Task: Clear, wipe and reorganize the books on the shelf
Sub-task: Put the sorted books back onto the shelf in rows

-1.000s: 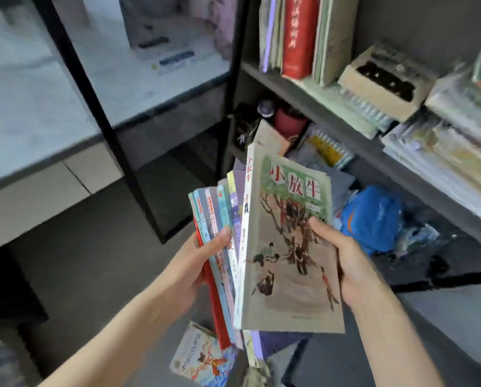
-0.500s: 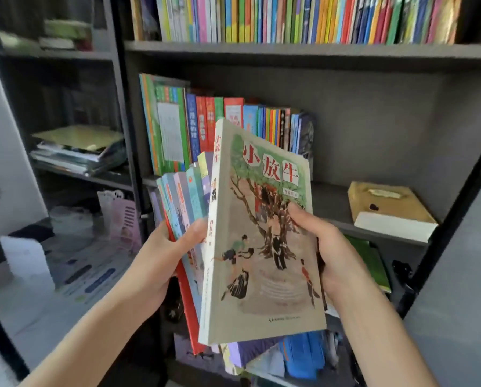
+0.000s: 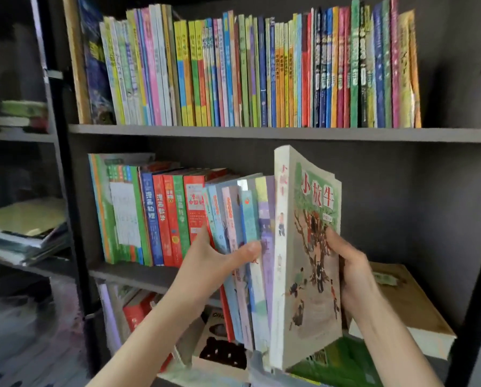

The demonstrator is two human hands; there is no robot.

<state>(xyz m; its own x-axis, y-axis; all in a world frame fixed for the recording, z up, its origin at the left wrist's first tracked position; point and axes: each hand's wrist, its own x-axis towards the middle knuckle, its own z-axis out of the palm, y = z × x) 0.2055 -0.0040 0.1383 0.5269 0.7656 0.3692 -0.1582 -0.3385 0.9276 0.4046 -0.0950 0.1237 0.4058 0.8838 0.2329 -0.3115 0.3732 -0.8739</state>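
Shows as two bare hands on two bare forearms. Left hand (image 3: 214,263): smooth, broad across the back, with a thick left thumb (image 3: 247,251) tipped by a short, pale nail. Left forearm (image 3: 150,344): long, slim, uncovered right down to the bottom edge of the view. Right hand (image 3: 351,269): smooth too, knuckles softly rounded, right thumb (image 3: 335,240) slender and tapering. Right forearm (image 3: 378,331): slim at the wrist, widening lower down, likewise uncovered to the bottom edge. Too blurred for finer marks.

A dark grey bookcase (image 3: 261,134) with a matte back panel (image 3: 401,205) stands beside a black upright post (image 3: 68,177), and a dimmer shelf unit (image 3: 18,137) sits to its left in shadow.
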